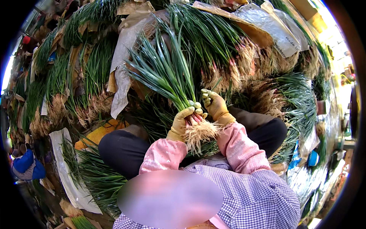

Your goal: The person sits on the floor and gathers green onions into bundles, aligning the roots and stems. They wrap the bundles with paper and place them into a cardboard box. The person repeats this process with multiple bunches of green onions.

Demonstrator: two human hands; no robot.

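Farthest from the left hand [182, 124] and the right hand [217, 108], we see the largest thing, a wide heap of green stalks [207, 42] with pale, hairy roots. Nearer to us than both hands there is a checked garment [255, 194] in purple and white. To the right of the right hand, beyond the knee, lies another heap of leafy plants [299, 103]. On either side of the hands we find the folded legs in dark trousers [122, 150]. To the left of the left hand and nearer to us, long leaves [103, 175] are spread beside a whitish sheet [78, 192]. Ahead of the left hand and a little to its left, a crumpled sheet of paper [127, 49] hangs down. In the left hand itself is the bunch of green plants [167, 82]; its leaves point away from us and its roots [200, 133] hang just beside the right wrist. The left hand, in a yellowish glove, is clamped around the reddish stems. The right hand, gloved also, is raised close beside, with fingers bent; whether they grip something, we cannot tell.
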